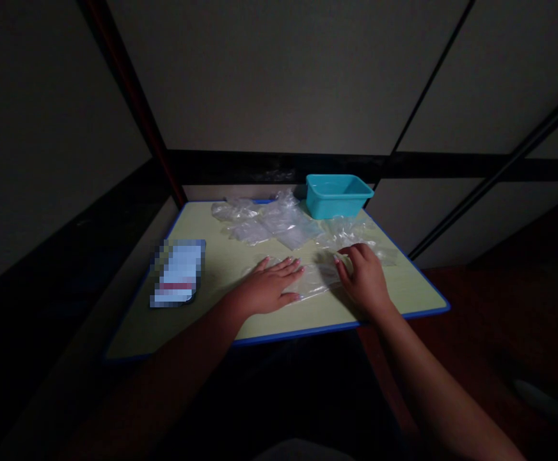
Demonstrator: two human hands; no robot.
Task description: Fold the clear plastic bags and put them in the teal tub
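A clear plastic bag (315, 280) lies spread out on the table in front of me. My left hand (270, 288) rests flat on its left part, palm down with the fingers stretched. At the bag's right end, my right hand (366, 282) is curled, thumb and forefinger closed on the plastic. Its other fingers are partly hidden behind the knuckles. Just beyond the right hand lie more crumpled clear bags (343, 232), and a larger heap of clear plastic bags (283, 221) spreads across the back of the table.
The pale yellow table (231, 282) has a blue edge. A turquoise plastic basin (336, 206) stands at its back right corner. A phone (179, 272) with a blurred-out screen lies on the left. Panelled walls (279, 77) rise behind the table.
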